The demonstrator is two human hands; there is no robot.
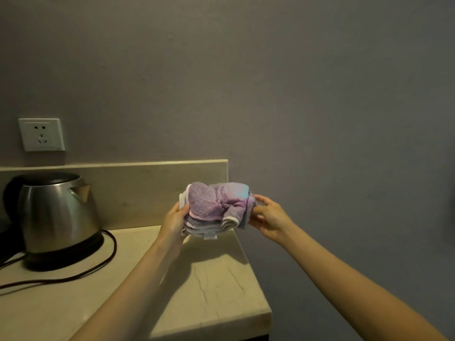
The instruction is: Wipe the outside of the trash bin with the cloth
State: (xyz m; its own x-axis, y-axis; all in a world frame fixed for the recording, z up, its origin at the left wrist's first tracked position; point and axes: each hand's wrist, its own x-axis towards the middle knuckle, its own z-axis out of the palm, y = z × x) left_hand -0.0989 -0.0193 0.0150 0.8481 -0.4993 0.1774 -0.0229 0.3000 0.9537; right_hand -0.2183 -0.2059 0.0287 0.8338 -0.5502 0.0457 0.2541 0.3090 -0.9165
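Note:
A bunched purple and grey cloth (214,207) with white edging is held in the air above the far right corner of the counter. My left hand (175,219) grips its left end from below. My right hand (268,217) pinches its right end with the fingertips. No trash bin is in view.
A beige stone counter (197,286) with a low backsplash ends at a right edge near the cloth. A steel electric kettle (57,217) stands at the left on its black base, its dark cord (73,276) looping across the counter. A white wall socket (41,134) sits above it.

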